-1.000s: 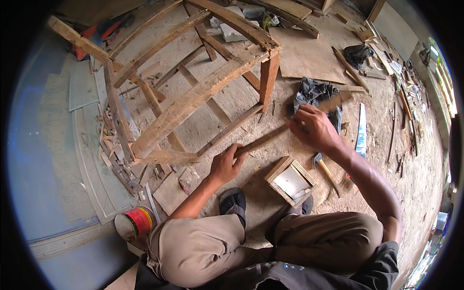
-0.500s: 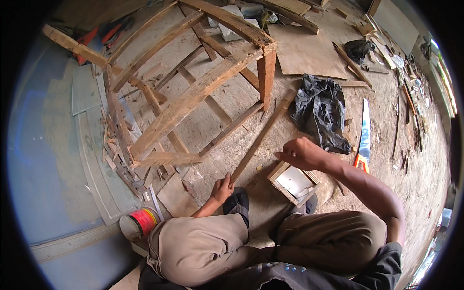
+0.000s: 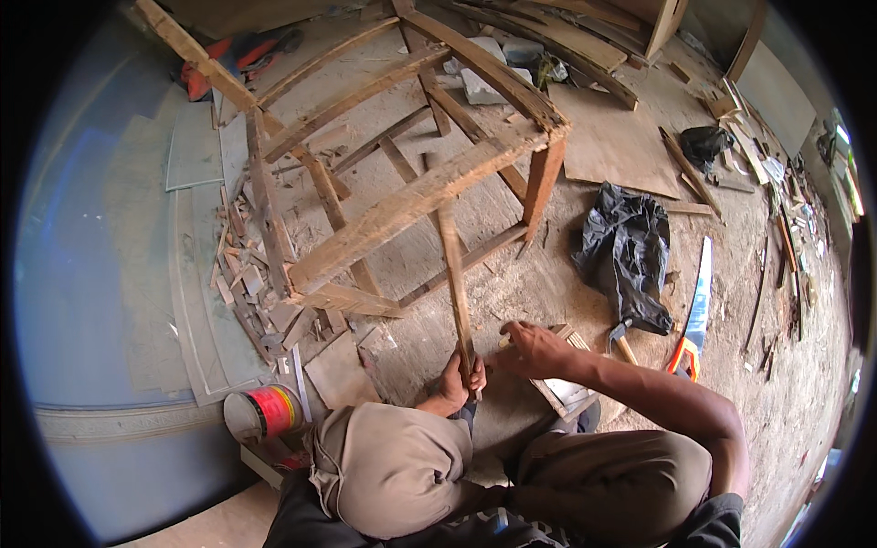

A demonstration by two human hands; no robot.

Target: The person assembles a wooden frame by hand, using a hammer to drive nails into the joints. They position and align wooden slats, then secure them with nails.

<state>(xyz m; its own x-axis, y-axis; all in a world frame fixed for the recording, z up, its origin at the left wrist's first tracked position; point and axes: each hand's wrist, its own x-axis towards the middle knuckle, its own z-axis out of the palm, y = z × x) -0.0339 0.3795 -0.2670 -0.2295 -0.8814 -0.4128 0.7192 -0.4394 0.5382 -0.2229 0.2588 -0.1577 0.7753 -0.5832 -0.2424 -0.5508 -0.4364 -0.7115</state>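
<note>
My left hand [image 3: 457,379], low in the middle, is wrapped round the near end of a narrow wooden strip [image 3: 455,274]. The strip points away from me, and its far part meets the front rail of a large wooden frame [image 3: 365,228] and seems to pass behind it. To the right of the strip, my right hand [image 3: 539,352] hovers with bent fingers apart, and I make out nothing in it. Under that hand and wrist, a small wooden box [image 3: 571,402] with a pale bottom is partly hidden. Beside it lies a hammer [image 3: 625,347], partly covered by my forearm.
A handsaw [image 3: 702,297] with an orange handle and a crumpled black plastic bag [image 3: 626,247] lie to the right. A plywood sheet [image 3: 612,146] is farther back. A red-labelled can [image 3: 274,411] stands at lower left, near glass panes [image 3: 195,151] and wood scraps [image 3: 247,279].
The strip has swung left and away from the bag, toward the frame's rail. My right hand has come lower and closer to my left. The view has shifted, uncovering the hammer.
</note>
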